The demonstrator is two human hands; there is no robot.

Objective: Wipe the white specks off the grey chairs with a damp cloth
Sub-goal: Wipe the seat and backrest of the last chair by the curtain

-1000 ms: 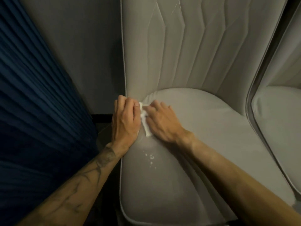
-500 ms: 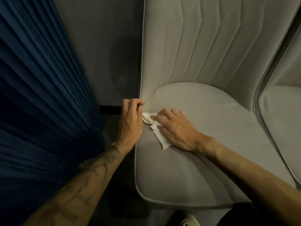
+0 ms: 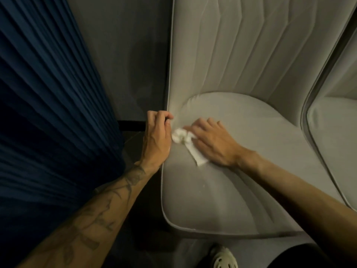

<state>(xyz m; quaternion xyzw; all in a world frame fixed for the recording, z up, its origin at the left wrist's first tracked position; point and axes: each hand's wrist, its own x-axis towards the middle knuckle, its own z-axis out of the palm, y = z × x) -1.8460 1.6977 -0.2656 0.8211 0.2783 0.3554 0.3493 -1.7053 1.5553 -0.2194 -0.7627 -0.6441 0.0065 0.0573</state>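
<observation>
Specks (image 3: 203, 185) have thinned to a faint few; flat right hand (image 3: 214, 144) presses cloth (image 3: 184, 139), left hand (image 3: 157, 138) grips chair (image 3: 222, 202) edge. I judge second chair (image 3: 332, 144) pending.

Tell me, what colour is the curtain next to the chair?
Dark blue, pleated curtain, seen in the head view.

Dark line tattoos along left forearm (image 3: 100, 215). Pale perforated clog (image 3: 222, 258), dark trouser leg (image 3: 301, 256) in front of grey chair (image 3: 212, 200).
</observation>
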